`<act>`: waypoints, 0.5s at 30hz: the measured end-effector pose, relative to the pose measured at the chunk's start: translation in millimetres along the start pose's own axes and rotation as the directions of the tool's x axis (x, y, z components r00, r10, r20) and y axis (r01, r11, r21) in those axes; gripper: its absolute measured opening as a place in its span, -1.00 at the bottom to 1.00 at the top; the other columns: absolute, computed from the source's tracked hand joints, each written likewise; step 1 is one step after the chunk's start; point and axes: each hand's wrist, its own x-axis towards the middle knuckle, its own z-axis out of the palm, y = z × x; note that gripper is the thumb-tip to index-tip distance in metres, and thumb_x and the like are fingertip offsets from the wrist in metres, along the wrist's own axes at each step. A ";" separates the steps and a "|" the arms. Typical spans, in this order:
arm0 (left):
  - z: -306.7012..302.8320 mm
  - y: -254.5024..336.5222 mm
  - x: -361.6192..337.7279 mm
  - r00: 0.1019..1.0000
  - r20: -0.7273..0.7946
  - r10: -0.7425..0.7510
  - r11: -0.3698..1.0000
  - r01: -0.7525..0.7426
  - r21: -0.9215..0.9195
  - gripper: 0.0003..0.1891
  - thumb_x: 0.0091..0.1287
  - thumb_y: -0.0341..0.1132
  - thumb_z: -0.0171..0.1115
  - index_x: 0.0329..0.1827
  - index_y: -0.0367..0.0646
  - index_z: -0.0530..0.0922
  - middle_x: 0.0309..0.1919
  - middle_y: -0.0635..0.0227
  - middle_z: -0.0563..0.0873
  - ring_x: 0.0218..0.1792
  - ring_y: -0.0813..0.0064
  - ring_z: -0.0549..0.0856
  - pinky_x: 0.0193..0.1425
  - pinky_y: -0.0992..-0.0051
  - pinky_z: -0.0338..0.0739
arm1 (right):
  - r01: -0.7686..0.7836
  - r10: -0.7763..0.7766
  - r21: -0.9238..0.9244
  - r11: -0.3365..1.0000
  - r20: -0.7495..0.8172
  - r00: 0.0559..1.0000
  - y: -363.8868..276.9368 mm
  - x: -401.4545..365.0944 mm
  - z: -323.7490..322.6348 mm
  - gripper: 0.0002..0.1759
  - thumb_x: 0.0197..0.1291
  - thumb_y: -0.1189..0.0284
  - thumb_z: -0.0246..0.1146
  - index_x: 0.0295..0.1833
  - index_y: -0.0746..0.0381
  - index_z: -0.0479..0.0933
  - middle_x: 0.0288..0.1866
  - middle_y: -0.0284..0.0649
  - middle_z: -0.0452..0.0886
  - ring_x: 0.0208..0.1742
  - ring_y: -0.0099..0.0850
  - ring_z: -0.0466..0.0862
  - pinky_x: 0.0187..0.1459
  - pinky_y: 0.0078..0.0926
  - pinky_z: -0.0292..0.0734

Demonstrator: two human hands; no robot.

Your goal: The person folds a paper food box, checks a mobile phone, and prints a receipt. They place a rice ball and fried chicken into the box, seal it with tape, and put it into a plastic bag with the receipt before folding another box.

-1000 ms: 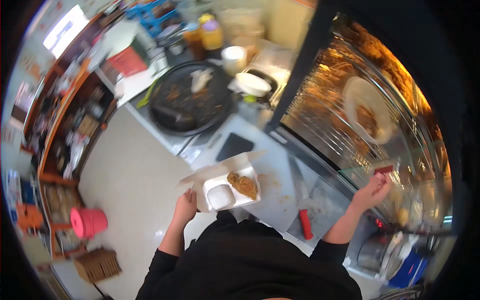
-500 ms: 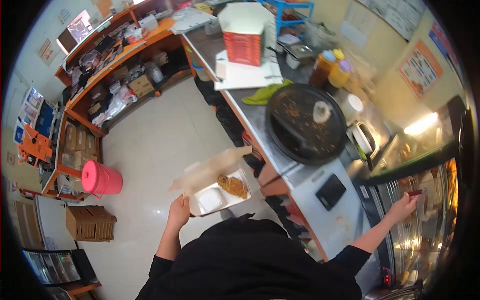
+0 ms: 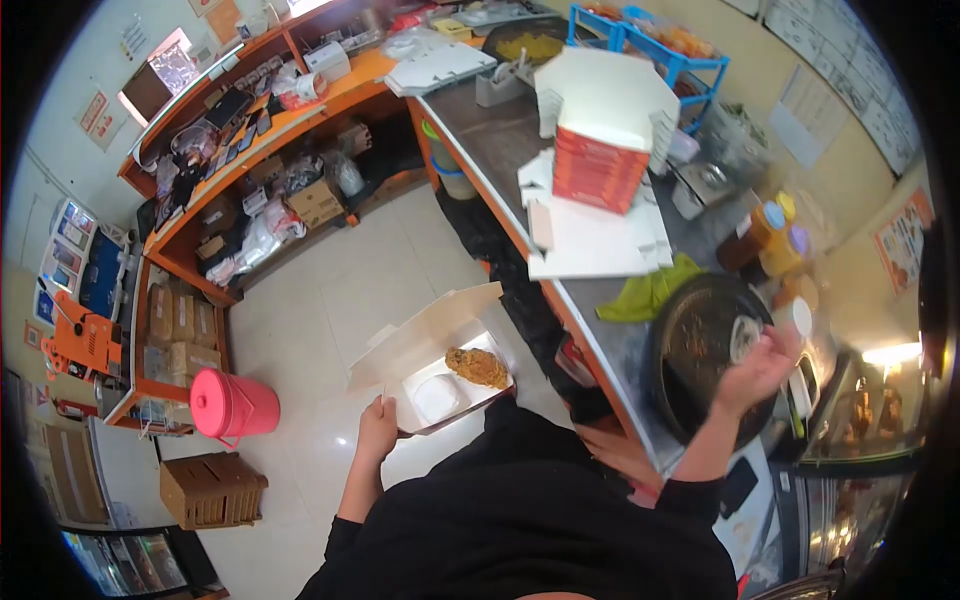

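My left hand (image 3: 377,428) grips the near left edge of an open cardboard food box (image 3: 405,340), held above the floor with its lid raised. Inside lie a piece of fried chicken (image 3: 477,367) and a round white bundle (image 3: 437,398), which looks wrapped. Over the right rim of a large round black pan (image 3: 690,400) is my right hand (image 3: 752,375), its fingers loosely apart with nothing visible in them. Close to those fingers are a crumpled clear plastic piece (image 3: 744,338) in the pan and a white cup (image 3: 797,318) behind it.
A stack of red and white boxes (image 3: 602,165) stands on the counter beside a green cloth (image 3: 650,290). Sauce bottles (image 3: 765,235) line the wall. A glass display case (image 3: 850,520) is at the right. On the floor are a pink bucket (image 3: 235,402) and a brown crate (image 3: 213,490).
My right hand has left the red handle at the display case and moved up and left to the black pan. The view has turned left; the box stays in my left hand.
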 end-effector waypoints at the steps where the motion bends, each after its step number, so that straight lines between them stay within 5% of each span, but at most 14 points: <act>1: -2.9 9.9 21.6 1.000 0.000 -0.007 1.000 0.007 -0.021 -0.63 0.50 -0.26 -0.14 0.05 -0.45 0.46 -0.31 0.05 0.66 -0.43 0.27 0.74 -0.41 0.36 0.73 | -0.019 0.013 0.070 0.997 0.075 0.997 -9.2 -6.9 53.8 -0.64 0.32 0.53 0.12 0.20 0.38 0.36 0.11 -0.12 0.44 0.03 -0.36 0.50 0.09 -0.44 0.42; 2: -8.9 19.3 39.8 1.000 -0.001 -0.022 0.999 0.022 -0.039 -0.63 0.50 -0.25 -0.11 0.09 -0.43 0.45 -0.27 0.06 0.66 -0.40 0.26 0.74 -0.40 0.34 0.74 | -0.047 0.026 0.136 0.990 0.157 0.987 -20.0 -13.2 105.2 -0.69 0.31 0.53 0.12 0.14 0.37 0.41 0.09 -0.11 0.46 0.00 -0.37 0.51 0.06 -0.45 0.43; 3: -15.7 27.5 55.8 0.999 -0.003 -0.039 0.998 0.039 -0.054 -0.63 0.49 -0.24 -0.09 0.12 -0.41 0.44 -0.23 0.07 0.66 -0.37 0.25 0.74 -0.39 0.32 0.75 | 0.085 -0.101 0.074 0.994 0.253 0.962 -26.3 -15.6 149.6 -0.78 0.26 0.60 0.11 0.01 0.34 0.49 0.00 -0.11 0.51 -0.10 -0.37 0.55 0.00 -0.46 0.46; 4: -22.1 32.4 70.3 0.998 -0.055 0.000 1.000 0.001 0.010 -0.62 0.49 -0.24 -0.10 0.10 -0.43 0.45 -0.24 0.04 0.67 -0.36 0.23 0.74 -0.38 0.32 0.74 | -0.104 0.034 0.161 0.981 0.390 0.920 -35.4 -29.2 192.9 -0.78 0.17 0.66 0.11 -0.06 0.33 0.51 -0.07 -0.13 0.55 -0.19 -0.36 0.57 -0.08 -0.48 0.49; 6: -27.2 57.9 108.3 0.983 -0.150 0.106 0.986 -0.085 0.140 -0.61 0.49 -0.24 -0.11 0.04 -0.47 0.49 -0.26 -0.02 0.69 -0.34 0.19 0.75 -0.35 0.31 0.71 | -0.301 0.043 0.342 0.890 0.595 0.803 -61.7 -50.3 277.7 -0.76 0.13 0.69 0.14 -0.08 0.29 0.53 -0.10 -0.16 0.58 -0.22 -0.35 0.60 -0.15 -0.52 0.50; 7: -29.3 75.8 123.0 0.988 -0.132 -0.076 0.997 0.076 0.000 -0.61 0.48 -0.23 -0.08 0.05 -0.44 0.51 -0.21 -0.04 0.71 -0.24 0.17 0.75 -0.22 0.29 0.67 | -0.275 -0.050 0.388 0.880 0.651 0.757 -74.4 -59.6 313.3 -0.77 0.14 0.70 0.14 -0.08 0.30 0.54 -0.09 -0.16 0.58 -0.21 -0.37 0.61 -0.15 -0.52 0.52; 8: -32.3 82.5 144.9 0.991 -0.133 -0.006 0.997 0.016 0.074 -0.62 0.48 -0.23 -0.08 0.04 -0.43 0.52 -0.22 -0.04 0.71 -0.22 0.18 0.75 -0.20 0.29 0.66 | -0.254 -0.144 0.430 0.866 0.702 0.698 -86.3 -66.8 345.2 -0.78 0.16 0.70 0.14 -0.08 0.31 0.55 -0.07 -0.17 0.58 -0.20 -0.40 0.61 -0.15 -0.53 0.54; 11: -40.0 76.4 228.0 0.986 -0.100 0.133 0.968 -0.108 0.226 -0.63 0.49 -0.23 -0.09 0.04 -0.39 0.53 -0.25 -0.09 0.71 -0.26 0.15 0.76 -0.20 0.30 0.64 | -0.168 -0.336 0.533 0.829 0.716 0.612 -127.9 -65.3 413.4 -0.77 0.14 0.67 0.18 -0.08 0.25 0.57 -0.11 -0.11 0.62 -0.15 -0.21 0.67 -0.12 -0.40 0.57; 13: -32.2 137.9 261.4 0.980 -0.067 0.189 0.959 -0.169 0.227 -0.63 0.49 -0.22 -0.10 0.02 -0.38 0.53 -0.28 -0.13 0.70 -0.28 0.06 0.75 -0.22 0.28 0.64 | -0.130 -0.407 0.572 0.810 0.707 0.579 -130.0 -71.2 456.3 -0.77 0.14 0.67 0.19 -0.08 0.25 0.58 -0.11 -0.11 0.63 -0.13 -0.18 0.67 -0.10 -0.36 0.58; 15: -30.9 199.5 335.0 0.981 0.079 0.174 0.936 -0.190 0.296 -0.64 0.50 -0.20 -0.09 -0.02 -0.37 0.52 -0.32 -0.14 0.69 -0.24 0.00 0.74 -0.24 0.23 0.64 | -0.170 -0.310 0.489 0.855 0.746 0.589 -120.7 -81.1 492.1 -0.78 0.14 0.70 0.20 -0.09 0.30 0.58 -0.11 -0.09 0.61 -0.14 -0.23 0.66 -0.15 -0.42 0.58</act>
